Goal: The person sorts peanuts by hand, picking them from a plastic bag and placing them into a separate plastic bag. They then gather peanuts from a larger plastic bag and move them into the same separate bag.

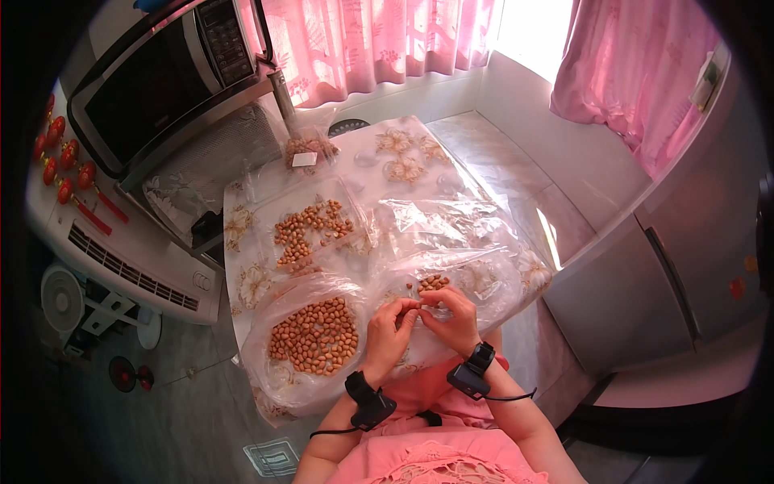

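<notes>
My left hand [389, 339] and my right hand [453, 321] meet at the fingertips over the near edge of the table. Both are closed in a pinch, and what lies between the fingers is too small to name. Just beyond them, a small pile of peanuts [433, 282] rests on a clear plastic bag [484, 282]. Left of my left hand, a larger heap of peanuts [314, 337] fills an open plastic bag [262, 355]. Farther back, more peanuts [310, 230] are spread on plastic.
The table [242, 278] has a flowered cover. At its back left stands a bag of reddish contents [310, 151] with a white label. A microwave [153, 89] is at the left, a grey refrigerator [629, 282] at the right, and pink curtains [379, 40] hang behind.
</notes>
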`<state>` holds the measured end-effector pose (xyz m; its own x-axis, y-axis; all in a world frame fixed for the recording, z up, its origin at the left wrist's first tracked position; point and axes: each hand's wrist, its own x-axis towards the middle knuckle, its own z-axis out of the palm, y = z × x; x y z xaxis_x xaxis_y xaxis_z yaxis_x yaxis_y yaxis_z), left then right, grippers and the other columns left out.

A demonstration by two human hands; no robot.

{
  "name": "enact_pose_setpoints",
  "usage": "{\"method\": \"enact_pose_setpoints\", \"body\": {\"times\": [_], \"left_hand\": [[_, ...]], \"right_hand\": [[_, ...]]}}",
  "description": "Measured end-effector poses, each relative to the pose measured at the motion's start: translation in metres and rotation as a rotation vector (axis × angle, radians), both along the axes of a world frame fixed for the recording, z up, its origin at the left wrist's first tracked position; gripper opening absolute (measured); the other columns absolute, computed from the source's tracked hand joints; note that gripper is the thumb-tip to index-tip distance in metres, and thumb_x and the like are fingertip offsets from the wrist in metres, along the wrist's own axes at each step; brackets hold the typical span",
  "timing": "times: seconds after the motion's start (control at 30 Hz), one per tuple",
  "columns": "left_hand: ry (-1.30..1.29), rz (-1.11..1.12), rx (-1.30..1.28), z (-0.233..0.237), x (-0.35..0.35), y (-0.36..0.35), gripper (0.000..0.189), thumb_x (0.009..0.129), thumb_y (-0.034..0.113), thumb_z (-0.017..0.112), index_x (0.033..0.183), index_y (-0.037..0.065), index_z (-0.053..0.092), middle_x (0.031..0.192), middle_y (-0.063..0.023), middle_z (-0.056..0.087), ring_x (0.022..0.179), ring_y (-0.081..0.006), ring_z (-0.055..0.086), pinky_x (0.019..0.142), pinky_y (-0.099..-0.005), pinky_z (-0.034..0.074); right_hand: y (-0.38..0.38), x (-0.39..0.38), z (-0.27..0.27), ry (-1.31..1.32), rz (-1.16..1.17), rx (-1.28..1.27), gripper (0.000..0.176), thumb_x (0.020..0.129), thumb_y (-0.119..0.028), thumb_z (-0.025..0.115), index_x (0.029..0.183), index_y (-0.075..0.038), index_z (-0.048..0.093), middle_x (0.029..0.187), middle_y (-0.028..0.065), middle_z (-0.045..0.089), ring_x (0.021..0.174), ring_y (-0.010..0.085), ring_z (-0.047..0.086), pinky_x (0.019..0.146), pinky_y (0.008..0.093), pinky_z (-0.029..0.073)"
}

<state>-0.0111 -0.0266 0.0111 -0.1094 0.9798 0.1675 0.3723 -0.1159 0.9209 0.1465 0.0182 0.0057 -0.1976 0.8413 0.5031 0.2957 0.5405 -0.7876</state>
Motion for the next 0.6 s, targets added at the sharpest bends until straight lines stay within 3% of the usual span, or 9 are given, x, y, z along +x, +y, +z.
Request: {"method": "enact_pose_setpoints", "body": {"times": [0.6], "left_hand": [[-0.056, 0.023, -0.03, -0.0046, 0.0018, 0.001, 0.018, 0.097, 0.019, 0.068, 0.103, 0.002, 0.066, 0.089, -0.012, 0.067, 0.073, -0.0213, 0.067, 0.068, -0.0333, 0.053]], "right_hand": [[0.0019, 0.0019, -0.0036, 0.02, 0.071, 0.011, 0.03, 0.071, 0.004, 0.079, 0.1, -0.004, 0.074, 0.093, 0.0095, 0.075, 0.087, 0.024, 0.072, 0.078, 0.0338, 0.057]]}}
